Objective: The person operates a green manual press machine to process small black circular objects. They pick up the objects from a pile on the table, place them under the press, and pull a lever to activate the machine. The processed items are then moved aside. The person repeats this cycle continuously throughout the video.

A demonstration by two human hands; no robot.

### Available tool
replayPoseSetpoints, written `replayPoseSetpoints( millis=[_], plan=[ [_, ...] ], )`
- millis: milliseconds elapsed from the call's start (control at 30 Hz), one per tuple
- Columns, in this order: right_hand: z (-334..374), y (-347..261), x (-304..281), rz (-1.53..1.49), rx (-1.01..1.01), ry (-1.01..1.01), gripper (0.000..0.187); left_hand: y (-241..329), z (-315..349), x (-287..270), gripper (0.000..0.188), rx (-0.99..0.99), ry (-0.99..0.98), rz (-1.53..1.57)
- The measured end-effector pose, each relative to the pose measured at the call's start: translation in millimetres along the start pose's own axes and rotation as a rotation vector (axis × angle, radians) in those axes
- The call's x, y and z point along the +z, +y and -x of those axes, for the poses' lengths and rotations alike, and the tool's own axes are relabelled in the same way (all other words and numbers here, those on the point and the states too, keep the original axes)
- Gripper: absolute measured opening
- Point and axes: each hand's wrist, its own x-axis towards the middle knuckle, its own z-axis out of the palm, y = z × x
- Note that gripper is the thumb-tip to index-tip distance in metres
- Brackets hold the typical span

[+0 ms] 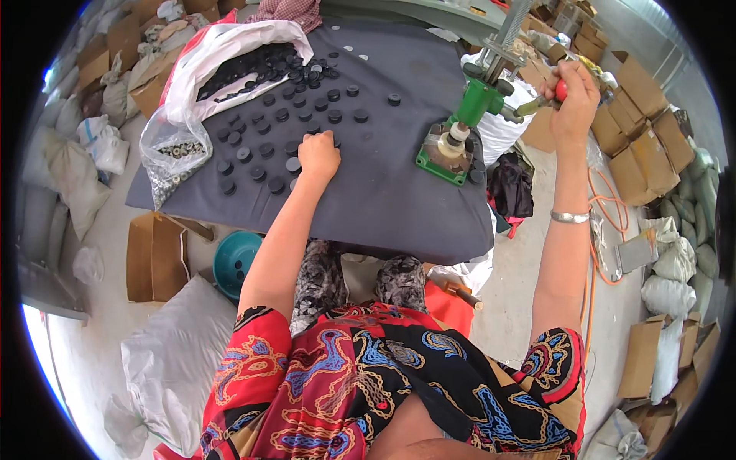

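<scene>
My right hand point(576, 100) is wrapped round the red knob point(561, 90) on the lever of a green hand press point(481, 100). The press stands at the table's right edge, with a small light-coloured round part point(458, 132) above its base. My left hand point(318, 159) rests with fingers curled and closed among round black discs point(281, 114) on the dark cloth. One dark disc shows right at its fingertips, but whether they grip it is hidden. Several more discs lie in loose rows and small stacks around that hand.
At the table's far left, an open white sack point(180, 86) spills black discs point(257, 67). Beside it sits a clear bag point(176, 153) of small metal rings. A teal basin point(238, 264) and a cardboard box point(156, 257) stand on the floor. Orange cable point(613, 201) lies at right.
</scene>
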Motion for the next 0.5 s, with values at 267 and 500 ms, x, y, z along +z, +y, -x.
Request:
replayPoseSetpoints(
  millis=[267, 500],
  plan=[
    [-16, 2, -8, -0.06, 0.023, 0.028, 0.015, 6, -1, 8, 0.02, 0.074, 0.095, -0.023],
    [-10, -1, 5, -0.035, -0.044, 0.025, 0.015, 53, -11, 3, 0.04, 0.142, 0.089, 0.304]
  ],
)
